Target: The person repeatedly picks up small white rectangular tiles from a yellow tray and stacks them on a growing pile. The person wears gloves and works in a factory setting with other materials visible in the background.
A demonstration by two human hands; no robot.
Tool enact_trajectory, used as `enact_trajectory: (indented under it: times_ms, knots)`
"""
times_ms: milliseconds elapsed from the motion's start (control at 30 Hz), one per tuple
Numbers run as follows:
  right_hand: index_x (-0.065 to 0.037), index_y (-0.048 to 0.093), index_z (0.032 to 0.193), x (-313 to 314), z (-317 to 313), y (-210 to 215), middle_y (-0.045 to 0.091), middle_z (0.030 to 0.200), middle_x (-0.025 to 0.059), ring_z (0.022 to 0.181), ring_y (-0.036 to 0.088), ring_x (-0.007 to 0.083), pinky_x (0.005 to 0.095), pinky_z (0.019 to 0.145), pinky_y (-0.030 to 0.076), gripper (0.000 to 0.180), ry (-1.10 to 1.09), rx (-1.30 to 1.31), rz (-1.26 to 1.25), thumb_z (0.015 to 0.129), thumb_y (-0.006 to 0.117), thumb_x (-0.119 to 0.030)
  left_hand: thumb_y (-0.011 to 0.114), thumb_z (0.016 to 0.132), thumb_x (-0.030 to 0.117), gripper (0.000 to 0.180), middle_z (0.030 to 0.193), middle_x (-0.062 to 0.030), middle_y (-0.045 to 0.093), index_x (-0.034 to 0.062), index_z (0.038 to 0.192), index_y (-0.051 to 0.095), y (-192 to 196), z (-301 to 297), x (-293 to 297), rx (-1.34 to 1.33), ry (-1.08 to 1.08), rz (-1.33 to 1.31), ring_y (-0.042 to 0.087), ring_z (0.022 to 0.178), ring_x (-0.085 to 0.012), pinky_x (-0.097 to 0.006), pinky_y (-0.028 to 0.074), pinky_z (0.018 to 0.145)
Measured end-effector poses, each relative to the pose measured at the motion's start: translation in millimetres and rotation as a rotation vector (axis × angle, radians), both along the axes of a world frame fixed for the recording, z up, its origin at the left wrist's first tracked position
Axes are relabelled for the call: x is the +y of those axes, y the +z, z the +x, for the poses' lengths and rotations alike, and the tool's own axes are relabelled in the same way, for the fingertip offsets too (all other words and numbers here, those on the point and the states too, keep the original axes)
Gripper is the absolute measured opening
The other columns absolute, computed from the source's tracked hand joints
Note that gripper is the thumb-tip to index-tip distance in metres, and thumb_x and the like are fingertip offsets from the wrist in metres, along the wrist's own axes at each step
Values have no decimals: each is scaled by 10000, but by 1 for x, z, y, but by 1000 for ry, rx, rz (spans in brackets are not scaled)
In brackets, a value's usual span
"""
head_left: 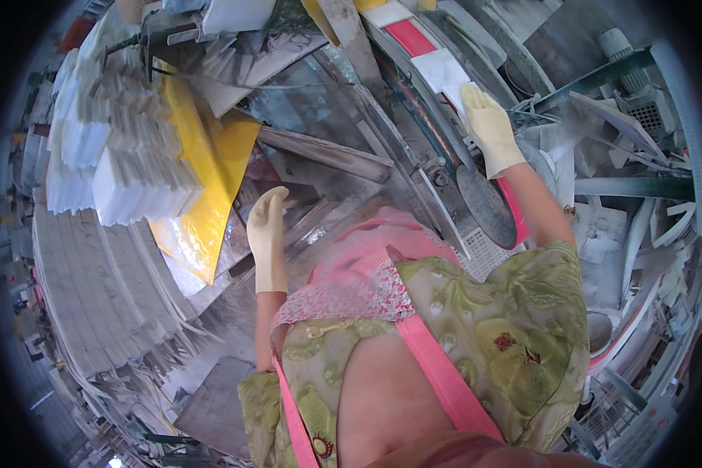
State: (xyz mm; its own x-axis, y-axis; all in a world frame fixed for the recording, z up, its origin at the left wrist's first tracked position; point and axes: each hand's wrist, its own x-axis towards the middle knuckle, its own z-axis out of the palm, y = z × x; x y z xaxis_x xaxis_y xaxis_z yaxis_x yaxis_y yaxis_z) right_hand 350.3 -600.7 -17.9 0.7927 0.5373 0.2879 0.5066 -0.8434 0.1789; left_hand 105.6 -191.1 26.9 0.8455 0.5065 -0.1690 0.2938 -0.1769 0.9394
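Both hands wear cream rubber gloves. My right hand (487,129) reaches forward to a narrow conveyor with a red belt (407,37). Its fingers lie stretched out over the near end of a row of white slabs (439,70) on that belt; the palm side is hidden. My left hand (267,230) is raised in front of me on the left, apart from everything. Its fingers are extended close together, seen edge-on, with nothing visible in them. Nearest to it are a yellow plastic sheet (230,168) and a wooden beam (327,152).
Stacked white slabs (136,179) stand at the left, above a grey ribbed surface (105,281). The conveyor's rounded grey end (487,207) is close to my right side. A green metal bar (636,187), a motor (620,51) and loose broken pieces crowd the right.
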Motion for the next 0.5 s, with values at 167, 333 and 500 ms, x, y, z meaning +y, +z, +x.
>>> enact_trajectory:
  times_ms: [167,333,500]
  knots:
    - [14,462,1416,14,36,11,533,1441,195,1351,509,290,425,1143,387,542,60,-82,-90,906,563,-142,533,1017,126,267,1129,-104,716,-39,1166,681,0,-5,-9,-4,34,-113,657,1059,-167,-290,488,953]
    - [2,374,1480,32,52,20,470,1511,173,1414,444,270,510,1172,332,645,62,99,-163,946,608,-273,533,1022,129,270,1149,-107,706,-46,1177,670,0,-8,-9,-45,92,-157,646,1090,-175,-304,476,992]
    - [19,328,1506,44,57,14,407,1558,202,1442,403,319,547,1170,329,678,13,128,-308,942,606,-233,544,1027,144,268,1142,-110,705,-46,1168,670,-14,-18,-17,-56,150,-201,642,1100,-178,-314,465,1023]
